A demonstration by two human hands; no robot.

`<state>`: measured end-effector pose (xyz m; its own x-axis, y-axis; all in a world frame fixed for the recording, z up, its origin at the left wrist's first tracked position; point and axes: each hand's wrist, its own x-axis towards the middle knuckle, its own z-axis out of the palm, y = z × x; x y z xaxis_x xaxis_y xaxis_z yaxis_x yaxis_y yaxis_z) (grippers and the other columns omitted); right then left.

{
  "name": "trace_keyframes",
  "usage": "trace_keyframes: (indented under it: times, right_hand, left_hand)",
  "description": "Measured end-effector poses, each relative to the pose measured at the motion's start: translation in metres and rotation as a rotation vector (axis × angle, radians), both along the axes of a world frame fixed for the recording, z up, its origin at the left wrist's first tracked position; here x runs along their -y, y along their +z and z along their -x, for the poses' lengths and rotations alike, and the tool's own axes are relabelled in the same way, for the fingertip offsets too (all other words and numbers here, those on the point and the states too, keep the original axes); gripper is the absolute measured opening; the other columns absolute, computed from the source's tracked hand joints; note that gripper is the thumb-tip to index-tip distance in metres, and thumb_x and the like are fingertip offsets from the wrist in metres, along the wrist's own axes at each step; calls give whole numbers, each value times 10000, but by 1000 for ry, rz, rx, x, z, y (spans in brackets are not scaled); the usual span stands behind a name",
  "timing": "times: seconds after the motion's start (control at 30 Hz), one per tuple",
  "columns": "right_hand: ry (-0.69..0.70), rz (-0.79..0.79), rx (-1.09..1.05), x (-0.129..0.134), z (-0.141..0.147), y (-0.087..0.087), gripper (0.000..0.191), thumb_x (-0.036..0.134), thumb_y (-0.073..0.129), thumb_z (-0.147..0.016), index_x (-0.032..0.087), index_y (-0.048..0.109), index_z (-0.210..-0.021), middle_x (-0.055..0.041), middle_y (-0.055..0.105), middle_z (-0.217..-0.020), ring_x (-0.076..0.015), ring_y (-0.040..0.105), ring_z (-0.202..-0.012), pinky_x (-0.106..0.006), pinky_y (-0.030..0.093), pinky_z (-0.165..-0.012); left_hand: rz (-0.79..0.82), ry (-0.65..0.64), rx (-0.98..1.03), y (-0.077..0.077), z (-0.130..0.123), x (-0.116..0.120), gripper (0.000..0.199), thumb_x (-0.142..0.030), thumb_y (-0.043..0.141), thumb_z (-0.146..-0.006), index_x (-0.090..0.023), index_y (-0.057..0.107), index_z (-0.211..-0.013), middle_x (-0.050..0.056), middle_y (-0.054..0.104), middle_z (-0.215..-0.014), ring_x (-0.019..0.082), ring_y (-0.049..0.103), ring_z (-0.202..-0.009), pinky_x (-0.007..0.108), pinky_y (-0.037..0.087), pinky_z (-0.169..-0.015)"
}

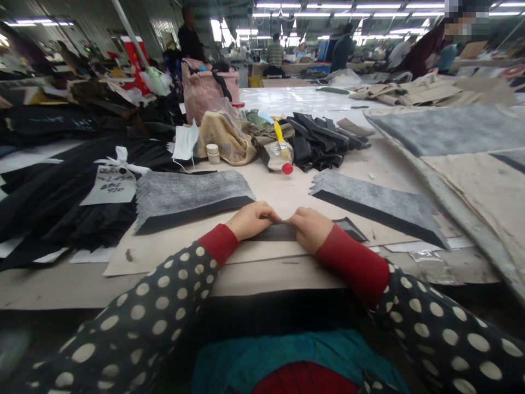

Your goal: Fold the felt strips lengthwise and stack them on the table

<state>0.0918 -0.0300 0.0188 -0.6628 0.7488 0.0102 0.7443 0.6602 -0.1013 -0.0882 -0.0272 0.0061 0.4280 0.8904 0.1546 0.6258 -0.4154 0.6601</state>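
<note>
Between my two hands lies a dark fabric strip [274, 232] on the pale work board. My left hand [255, 219] pinches the strip's upper edge with thumb and fingers. Close beside it, my right hand [310, 227] grips the same edge, and the strip's far end shows beyond my wrist. To the left is a fanned stack of grey-faced fabric pieces [192, 191] with black lower edges. A similar fanned stack [381, 202] lies to the right. Parts of the strip are hidden under my fingers.
Black garment bundles [61, 180] with a handwritten tag [110, 185] fill the left side. Behind the board are a face mask [185, 141], a small jar [213, 154], a yellow-handled brush [281, 139], black scraps [320, 142] and a pink bag [209, 90]. Large grey-faced sheets [455, 131] cover the right.
</note>
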Motion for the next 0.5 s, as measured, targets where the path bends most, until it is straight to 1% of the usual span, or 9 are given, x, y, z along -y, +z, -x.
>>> trace_keyframes:
  times: [0.07,0.13,0.2,0.27,0.4,0.5]
  right_hand:
    - [9,-33,83,4,4,3,261,89,396,-736,108,618,-873,-102,545,-863,-190,466,-821,-287,337,-762]
    - [3,-66,129,7,9,7,250,145,377,-781,101,617,-835,-114,547,-842,-205,469,-808,-303,336,-744]
    - [-9,-90,143,9,12,9,281,201,352,-818,104,616,-819,-121,548,-832,-209,475,-798,-309,338,-726]
    - [-18,-104,146,10,13,10,295,229,346,-833,108,614,-810,-124,549,-832,-209,479,-796,-308,340,-717]
    - [-39,-122,101,8,13,5,251,226,383,-821,104,601,-842,-124,547,-869,-210,478,-828,-301,341,-747]
    - [-36,-59,24,5,15,1,240,175,414,-792,104,589,-941,-110,546,-920,-193,477,-865,-286,338,-796]
  left_hand:
    - [-23,-37,-12,0,1,-1,182,-83,509,-704,-151,654,-790,18,600,-806,120,544,-810,230,410,-801]
    - [-30,-95,-40,1,6,-3,185,-121,509,-729,-159,652,-840,25,592,-835,119,538,-826,230,403,-812]
    - [-16,-157,-79,4,16,-4,214,-170,517,-744,-176,634,-922,29,587,-886,122,531,-854,234,395,-828]
    - [18,-180,-118,8,28,-5,266,-223,526,-749,-192,601,-1003,30,581,-943,130,523,-891,242,386,-844]
    - [87,-113,-131,14,46,1,325,-280,503,-763,-185,565,-1068,33,575,-1002,142,518,-931,249,378,-858]
    - [104,-56,-84,14,46,6,312,-247,501,-750,-167,583,-1041,34,587,-987,143,526,-920,248,382,-855]
